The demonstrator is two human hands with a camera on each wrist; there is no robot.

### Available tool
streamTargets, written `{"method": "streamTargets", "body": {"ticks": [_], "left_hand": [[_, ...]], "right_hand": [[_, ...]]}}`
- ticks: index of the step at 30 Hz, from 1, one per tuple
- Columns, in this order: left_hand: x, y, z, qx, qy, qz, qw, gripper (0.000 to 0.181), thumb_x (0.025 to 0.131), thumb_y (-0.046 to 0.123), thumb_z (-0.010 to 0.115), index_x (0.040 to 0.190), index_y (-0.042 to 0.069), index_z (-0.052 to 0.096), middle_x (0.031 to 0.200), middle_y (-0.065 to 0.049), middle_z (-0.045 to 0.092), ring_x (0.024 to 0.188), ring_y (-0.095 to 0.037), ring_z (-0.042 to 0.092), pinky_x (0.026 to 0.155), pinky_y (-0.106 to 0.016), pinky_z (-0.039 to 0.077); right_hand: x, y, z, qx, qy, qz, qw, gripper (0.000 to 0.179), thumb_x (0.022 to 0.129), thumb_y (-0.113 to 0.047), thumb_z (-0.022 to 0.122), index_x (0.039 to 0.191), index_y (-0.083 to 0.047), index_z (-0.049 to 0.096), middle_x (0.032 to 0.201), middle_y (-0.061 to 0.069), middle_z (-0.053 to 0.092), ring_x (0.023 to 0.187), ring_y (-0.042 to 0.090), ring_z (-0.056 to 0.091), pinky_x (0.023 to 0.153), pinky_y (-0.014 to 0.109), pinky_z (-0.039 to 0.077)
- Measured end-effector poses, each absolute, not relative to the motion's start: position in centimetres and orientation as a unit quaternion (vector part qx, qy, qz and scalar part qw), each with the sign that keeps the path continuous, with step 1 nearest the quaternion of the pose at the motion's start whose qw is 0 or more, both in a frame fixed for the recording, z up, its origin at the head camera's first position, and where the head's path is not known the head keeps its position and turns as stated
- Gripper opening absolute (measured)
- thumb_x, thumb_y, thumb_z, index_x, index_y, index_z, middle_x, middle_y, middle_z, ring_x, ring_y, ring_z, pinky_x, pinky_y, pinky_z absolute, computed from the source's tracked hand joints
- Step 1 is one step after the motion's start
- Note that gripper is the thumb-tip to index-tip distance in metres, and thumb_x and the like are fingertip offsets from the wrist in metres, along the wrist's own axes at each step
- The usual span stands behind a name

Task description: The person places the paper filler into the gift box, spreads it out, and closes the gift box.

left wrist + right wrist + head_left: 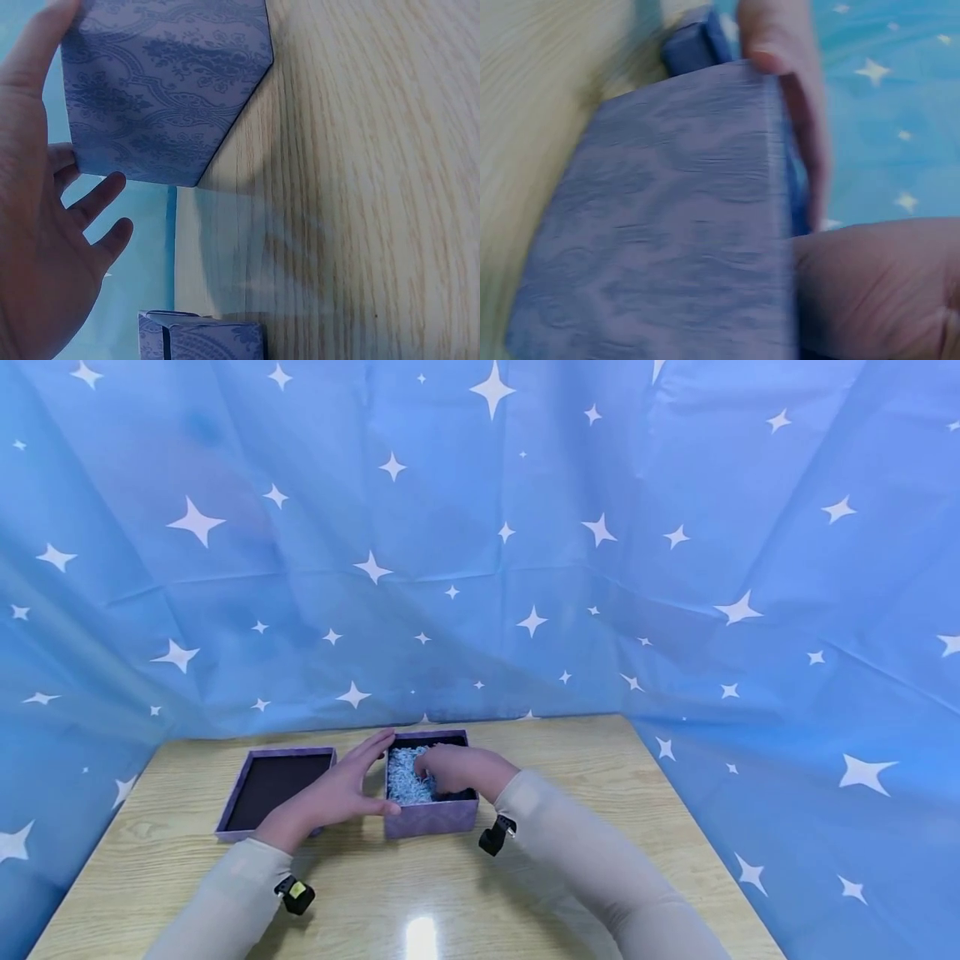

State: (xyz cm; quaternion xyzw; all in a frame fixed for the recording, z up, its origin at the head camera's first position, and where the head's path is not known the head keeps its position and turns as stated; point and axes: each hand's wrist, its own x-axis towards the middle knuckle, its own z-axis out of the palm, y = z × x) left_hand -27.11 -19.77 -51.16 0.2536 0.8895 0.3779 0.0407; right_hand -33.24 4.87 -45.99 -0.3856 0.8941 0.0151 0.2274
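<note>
An uncovered box with purple patterned paper outside and a dark inside stands on the table. Light-blue shredded paper fills its left part, and dark lining shows along the back and right. My left hand holds the box at its left side, thumb at the front corner and fingers toward the back one. In the left wrist view two of its fingers stay off the box wall. My right hand reaches inside over the right wall, down at the shredded paper. Its fingertips are hidden, so what they hold does not show.
Left of the box lies a shallow purple lid, its dark inside facing up, partly behind my left forearm. The wooden table ends at the back and right against a blue curtain with white stars.
</note>
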Motion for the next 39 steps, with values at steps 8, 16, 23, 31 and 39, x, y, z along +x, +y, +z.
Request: {"method": "streamTargets", "body": {"ticks": [8,16,23,31,39], "left_hand": [[-27.1,-19.7,-51.3,0.255,0.891,0.374,0.039,0.125,0.087,0.060,0.091,0.180,0.019,0.018,0.186,-0.001,0.010,0.165,-0.044,0.025,0.123,-0.072,0.034],[-27.2,-19.8,-51.2,0.257,0.888,0.379,0.035,0.124,0.087,0.058,0.092,0.180,0.018,0.019,0.186,-0.002,0.010,0.165,-0.044,0.026,0.122,-0.073,0.033],[-27.1,-19.7,-51.5,0.259,0.890,0.373,0.039,0.125,0.087,0.063,0.089,0.180,0.021,0.017,0.186,-0.001,0.009,0.165,-0.044,0.026,0.122,-0.073,0.033],[-27.0,-19.7,-51.3,0.256,0.888,0.380,0.043,0.124,0.088,0.062,0.089,0.180,0.021,0.017,0.186,0.000,0.008,0.163,-0.043,0.030,0.122,-0.073,0.034],[-27.1,-19.7,-51.4,0.250,0.885,0.390,0.046,0.124,0.088,0.059,0.091,0.180,0.025,0.016,0.186,0.001,0.007,0.165,-0.044,0.026,0.121,-0.074,0.034]], "right_hand": [[-33.4,4.8,-45.6,-0.396,0.890,0.028,0.223,0.040,0.109,-0.007,0.072,0.146,-0.019,0.068,0.138,-0.001,0.071,0.124,0.015,0.068,0.103,0.033,0.056],[-33.2,5.2,-43.3,-0.402,0.900,0.042,0.165,0.066,0.097,-0.005,0.087,0.157,-0.020,0.064,0.159,0.005,0.060,0.140,0.022,0.062,0.107,0.033,0.056],[-33.4,5.1,-46.2,-0.405,0.891,0.121,0.166,0.068,0.110,-0.002,0.067,0.169,-0.029,0.050,0.173,0.001,0.046,0.157,0.022,0.046,0.125,0.039,0.041],[-33.6,4.9,-46.0,-0.399,0.894,0.109,0.174,0.065,0.110,-0.008,0.070,0.168,-0.028,0.051,0.172,0.000,0.048,0.155,0.021,0.049,0.124,0.039,0.043],[-34.1,4.7,-43.9,-0.408,0.895,-0.029,0.179,0.068,0.096,-0.027,0.091,0.156,-0.015,0.064,0.156,0.002,0.064,0.141,0.020,0.062,0.113,0.035,0.052]]}}
